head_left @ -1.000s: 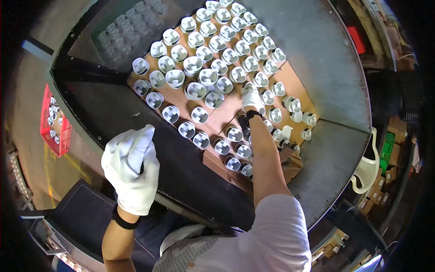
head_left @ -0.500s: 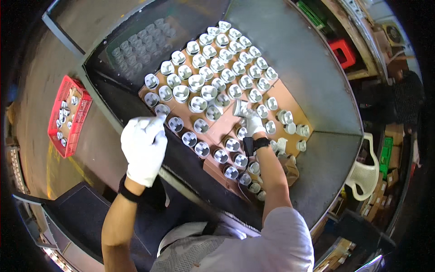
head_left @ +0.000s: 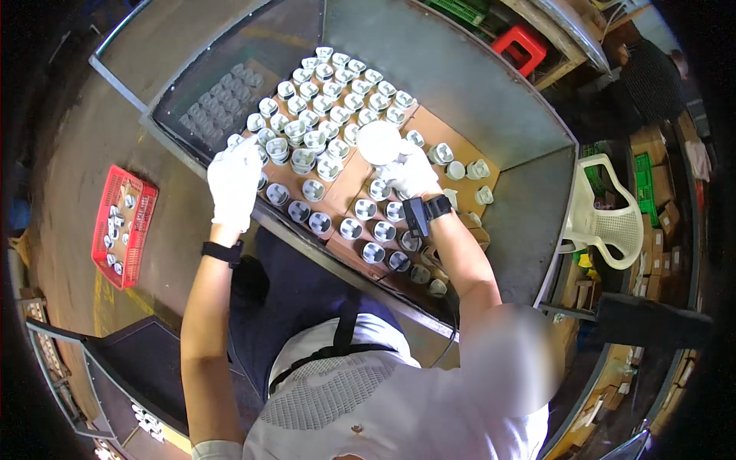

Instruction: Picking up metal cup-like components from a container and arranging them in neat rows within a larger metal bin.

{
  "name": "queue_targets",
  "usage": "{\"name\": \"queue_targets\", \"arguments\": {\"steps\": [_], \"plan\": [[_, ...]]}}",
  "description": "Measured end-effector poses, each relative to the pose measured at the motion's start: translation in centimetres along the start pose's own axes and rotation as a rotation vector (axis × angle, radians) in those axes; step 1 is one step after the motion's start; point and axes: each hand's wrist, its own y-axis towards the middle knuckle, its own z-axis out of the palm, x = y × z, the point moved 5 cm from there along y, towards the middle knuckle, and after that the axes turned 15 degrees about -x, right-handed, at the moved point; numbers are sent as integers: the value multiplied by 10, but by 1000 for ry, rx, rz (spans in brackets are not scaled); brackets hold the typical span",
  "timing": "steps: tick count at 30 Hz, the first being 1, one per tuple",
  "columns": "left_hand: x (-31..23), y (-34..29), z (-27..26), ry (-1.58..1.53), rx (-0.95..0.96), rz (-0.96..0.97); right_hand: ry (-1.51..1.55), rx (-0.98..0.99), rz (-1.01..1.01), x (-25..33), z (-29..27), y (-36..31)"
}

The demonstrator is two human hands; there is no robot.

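Silvery metal pistons [head_left: 303,161] stand in rows and small stacks on brown cardboard [head_left: 460,134] inside a grey metal-walled bin [head_left: 448,73]. My right hand [head_left: 412,170], in a white glove, is closed round one piston [head_left: 379,142] raised above the rows. Its round, pale flat face is turned up toward me. My left hand [head_left: 234,182], also gloved in white, hovers over the near left edge of the bin, beside the leftmost pistons. Its fingers are drawn together; whether anything is between them is hidden.
A red plastic basket [head_left: 143,253] with several loose parts stands on the floor at left. Right of the bin is a pale plastic chair [head_left: 613,211]; a red stool [head_left: 520,47] is beyond it. A person in dark clothing [head_left: 648,80] is at far right. Small boxes [head_left: 655,245] line a shelf.
My right hand has lifted the piston closer to me and turned its flat face up. The left hand has reached forward over the bin's near left edge. The whole view has shifted.
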Motion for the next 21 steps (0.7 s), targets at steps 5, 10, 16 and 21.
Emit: {"name": "queue_targets", "arguments": {"steps": [5, 10, 16, 21], "plan": [[-69, -37, 31, -870, 153, -396, -266, 54, -216, 24, 0, -26], [-91, -91, 74, -1260, 717, -973, -271, 125, -123, 12, 5, -37], [-104, -88, 68, -942, 756, -352, -244, 142, -136, 10, 20, -51], [-107, -91, 60, -1300, 700, -763, -494, 111, -223, 26, 34, -59]]}}
